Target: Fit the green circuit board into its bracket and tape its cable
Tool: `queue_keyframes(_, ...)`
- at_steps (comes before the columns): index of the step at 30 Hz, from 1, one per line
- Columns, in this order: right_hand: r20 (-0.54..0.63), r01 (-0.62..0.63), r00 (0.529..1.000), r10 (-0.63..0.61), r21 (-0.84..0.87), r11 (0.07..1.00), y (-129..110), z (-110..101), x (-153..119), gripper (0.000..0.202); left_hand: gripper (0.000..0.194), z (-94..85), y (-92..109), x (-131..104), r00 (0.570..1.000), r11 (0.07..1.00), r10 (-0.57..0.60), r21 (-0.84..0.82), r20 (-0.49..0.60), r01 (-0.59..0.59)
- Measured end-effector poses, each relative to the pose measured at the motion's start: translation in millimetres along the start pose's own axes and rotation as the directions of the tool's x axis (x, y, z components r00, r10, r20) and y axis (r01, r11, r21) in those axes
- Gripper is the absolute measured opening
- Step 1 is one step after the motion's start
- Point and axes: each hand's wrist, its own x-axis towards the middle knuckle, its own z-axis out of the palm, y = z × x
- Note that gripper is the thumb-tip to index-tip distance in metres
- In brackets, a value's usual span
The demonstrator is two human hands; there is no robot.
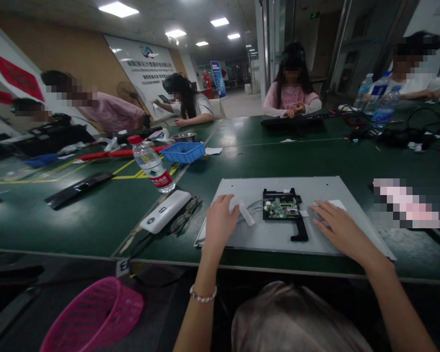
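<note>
A flat grey panel (242, 244) lies on the table in front of me. On its middle sits a black plastic frame with a green circuit board (281, 208); an L-shaped black arm extends down from its right side. My left hand (221, 217) is over the panel's left part, thumb apart from the other fingers, nothing seen in it. Beside its thumb lies a short white strip (247, 213), near thin grey cables (255, 205) that run to the board. My right hand (333, 225) rests flat with fingers spread on the panel's right side, partly covering a white piece (337, 204).
Left of the panel are a white power bank (166, 211), eyeglasses (184, 215) and a red-capped water bottle (152, 165). Farther back stands a blue tray (183, 152). A pink basket (95, 313) is below the table edge. Several people sit or lean around the table.
</note>
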Motion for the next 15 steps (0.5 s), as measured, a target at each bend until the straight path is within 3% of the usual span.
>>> queue_keyframes(2,-0.004,-0.002,1.000,0.002,-0.001,1.000,0,0,0,0.049,0.031,4.3,7,-13,0.995,0.995,0.086,-0.055,-0.055,-0.089)
queue_keyframes(4,-0.009,-0.002,1.000,0.002,0.002,1.000,-1,0,0,0.050,0.033,11.7,12,-23,0.990,0.986,0.133,-0.100,-0.038,-0.136)
queue_keyframes(9,0.004,0.001,1.000,-0.001,0.005,1.000,-2,-2,0,0.050,0.041,29.8,18,-37,0.994,0.998,0.065,-0.008,0.091,-0.064)
queue_keyframes(15,0.068,-0.014,0.998,0.014,0.011,1.000,-1,-6,1,0.051,0.046,31.1,19,-38,0.988,0.998,0.031,0.044,0.152,-0.038)
